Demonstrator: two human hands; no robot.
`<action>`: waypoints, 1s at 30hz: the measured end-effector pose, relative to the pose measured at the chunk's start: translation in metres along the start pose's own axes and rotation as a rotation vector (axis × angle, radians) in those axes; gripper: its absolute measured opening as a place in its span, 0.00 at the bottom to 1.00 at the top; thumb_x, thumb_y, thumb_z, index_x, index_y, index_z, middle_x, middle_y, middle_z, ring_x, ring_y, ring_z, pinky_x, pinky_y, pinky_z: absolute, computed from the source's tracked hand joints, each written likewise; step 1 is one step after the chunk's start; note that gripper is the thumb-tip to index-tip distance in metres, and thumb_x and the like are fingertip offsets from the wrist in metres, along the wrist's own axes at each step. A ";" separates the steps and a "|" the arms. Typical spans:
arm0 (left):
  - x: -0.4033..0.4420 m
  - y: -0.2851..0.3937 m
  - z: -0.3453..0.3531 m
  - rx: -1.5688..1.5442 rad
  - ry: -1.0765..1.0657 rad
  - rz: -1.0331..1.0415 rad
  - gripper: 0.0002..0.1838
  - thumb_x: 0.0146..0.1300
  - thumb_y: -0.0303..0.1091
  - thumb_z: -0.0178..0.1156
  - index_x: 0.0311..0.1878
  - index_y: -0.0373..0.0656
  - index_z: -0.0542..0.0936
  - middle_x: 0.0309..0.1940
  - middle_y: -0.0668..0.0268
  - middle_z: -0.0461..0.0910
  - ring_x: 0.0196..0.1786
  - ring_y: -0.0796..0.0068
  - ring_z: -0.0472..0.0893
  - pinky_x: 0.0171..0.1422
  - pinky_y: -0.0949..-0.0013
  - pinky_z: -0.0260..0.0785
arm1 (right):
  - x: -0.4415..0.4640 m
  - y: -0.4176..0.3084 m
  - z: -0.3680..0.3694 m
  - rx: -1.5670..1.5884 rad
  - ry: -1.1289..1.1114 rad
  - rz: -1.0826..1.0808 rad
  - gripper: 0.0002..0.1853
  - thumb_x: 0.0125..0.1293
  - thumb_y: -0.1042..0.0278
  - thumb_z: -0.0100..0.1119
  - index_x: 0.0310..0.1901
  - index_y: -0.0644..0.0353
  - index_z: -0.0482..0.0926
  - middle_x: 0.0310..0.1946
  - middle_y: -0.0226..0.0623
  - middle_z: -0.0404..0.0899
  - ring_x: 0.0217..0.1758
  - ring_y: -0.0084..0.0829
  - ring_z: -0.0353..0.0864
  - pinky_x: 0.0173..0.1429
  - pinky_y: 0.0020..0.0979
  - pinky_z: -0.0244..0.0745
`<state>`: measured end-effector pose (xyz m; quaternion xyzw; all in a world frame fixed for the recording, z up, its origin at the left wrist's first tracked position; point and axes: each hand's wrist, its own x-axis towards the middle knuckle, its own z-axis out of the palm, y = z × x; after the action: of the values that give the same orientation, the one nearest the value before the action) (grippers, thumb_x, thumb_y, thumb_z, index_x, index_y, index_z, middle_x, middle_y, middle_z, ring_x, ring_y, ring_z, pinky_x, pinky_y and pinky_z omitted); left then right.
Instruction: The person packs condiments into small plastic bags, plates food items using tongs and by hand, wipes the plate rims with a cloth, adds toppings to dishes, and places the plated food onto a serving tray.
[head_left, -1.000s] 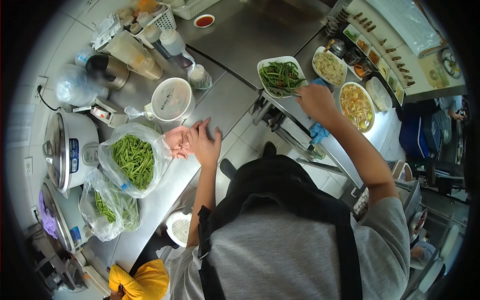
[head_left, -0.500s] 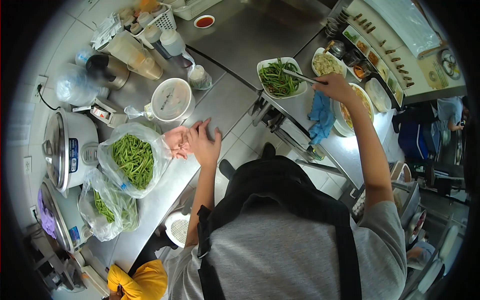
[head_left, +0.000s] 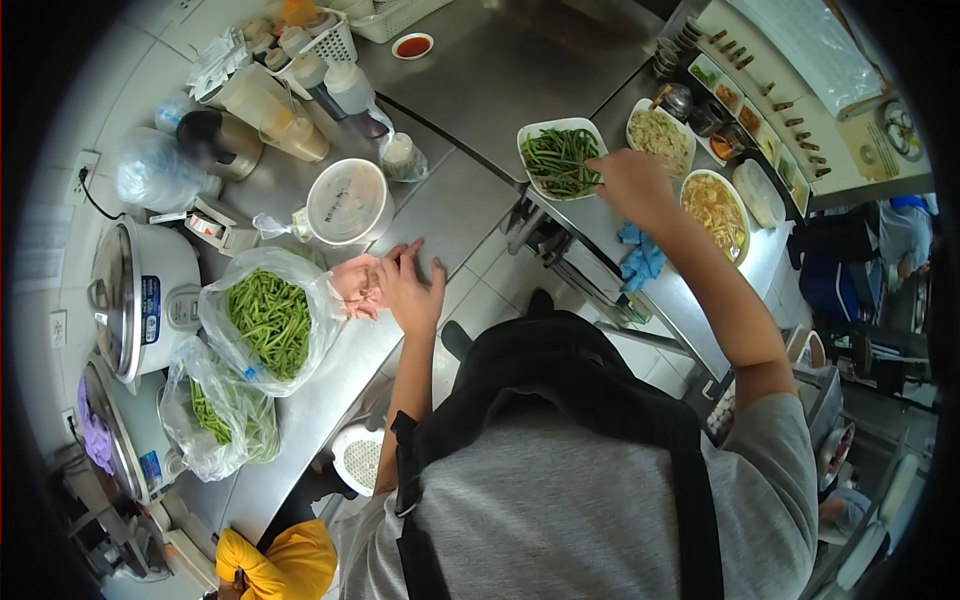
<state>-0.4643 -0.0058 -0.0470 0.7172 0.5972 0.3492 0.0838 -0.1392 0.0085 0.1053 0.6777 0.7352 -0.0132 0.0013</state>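
Observation:
My right hand [head_left: 638, 188] is closed at the right rim of a square white bowl [head_left: 524, 134] of cooked green beans [head_left: 560, 160]. The metal tongs it holds are mostly hidden by the hand, their end among the beans. On the left counter's edge, my left hand [head_left: 408, 292] rests with fingers spread, holding nothing, beside a crumpled pink plastic bag or cloth [head_left: 356, 286]. Close by are an open clear bag of raw green beans [head_left: 268, 325] and a lidded white tub [head_left: 348, 203].
A rice dish [head_left: 660, 140], a bowl of noodle-like food [head_left: 714, 212] and a blue cloth [head_left: 642, 258] lie on the right counter. Rice cookers [head_left: 150, 300] and another bean bag [head_left: 212, 410] stand left. A person in a yellow sleeve [head_left: 285, 562] is behind me; another is far right.
My right hand has moved left and slightly down to the bean bowl, bringing the tongs' end into the beans. The noodle-like food is now more exposed. My left hand stays put.

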 end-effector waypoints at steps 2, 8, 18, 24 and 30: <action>0.000 -0.001 0.001 -0.003 0.003 -0.006 0.20 0.52 0.37 0.64 0.51 0.47 0.79 0.47 0.56 0.73 0.53 0.54 0.71 0.59 0.56 0.62 | 0.005 -0.001 0.010 -0.038 -0.010 0.014 0.09 0.55 0.72 0.53 0.34 0.57 0.84 0.30 0.46 0.82 0.37 0.45 0.84 0.42 0.42 0.79; 0.000 0.000 0.000 0.000 -0.004 -0.017 0.20 0.52 0.37 0.64 0.51 0.47 0.79 0.47 0.56 0.73 0.53 0.54 0.71 0.58 0.56 0.62 | 0.014 -0.006 0.015 -0.055 -0.012 0.050 0.09 0.57 0.73 0.52 0.33 0.58 0.83 0.30 0.47 0.82 0.37 0.44 0.84 0.41 0.41 0.79; 0.001 0.002 -0.001 0.000 0.000 -0.001 0.20 0.52 0.38 0.64 0.50 0.48 0.79 0.46 0.56 0.73 0.53 0.54 0.71 0.60 0.55 0.60 | 0.017 -0.003 0.014 0.074 -0.036 0.134 0.14 0.59 0.65 0.56 0.47 0.48 0.84 0.35 0.42 0.83 0.38 0.42 0.83 0.44 0.42 0.78; 0.002 0.002 -0.001 0.003 0.015 0.026 0.19 0.52 0.37 0.64 0.49 0.46 0.79 0.46 0.55 0.73 0.53 0.53 0.70 0.59 0.55 0.61 | 0.009 0.038 0.026 0.483 -0.009 0.271 0.19 0.59 0.59 0.60 0.52 0.51 0.81 0.29 0.41 0.82 0.29 0.36 0.82 0.37 0.36 0.75; 0.001 0.003 -0.001 -0.016 0.003 0.019 0.19 0.52 0.36 0.64 0.49 0.47 0.79 0.47 0.55 0.73 0.53 0.53 0.70 0.60 0.55 0.60 | -0.006 0.068 0.021 0.995 -0.168 0.522 0.21 0.59 0.55 0.63 0.53 0.55 0.82 0.23 0.29 0.77 0.22 0.20 0.73 0.28 0.25 0.68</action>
<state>-0.4625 -0.0057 -0.0447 0.7215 0.5879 0.3558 0.0852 -0.0715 0.0080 0.0835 0.7524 0.4459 -0.4112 -0.2567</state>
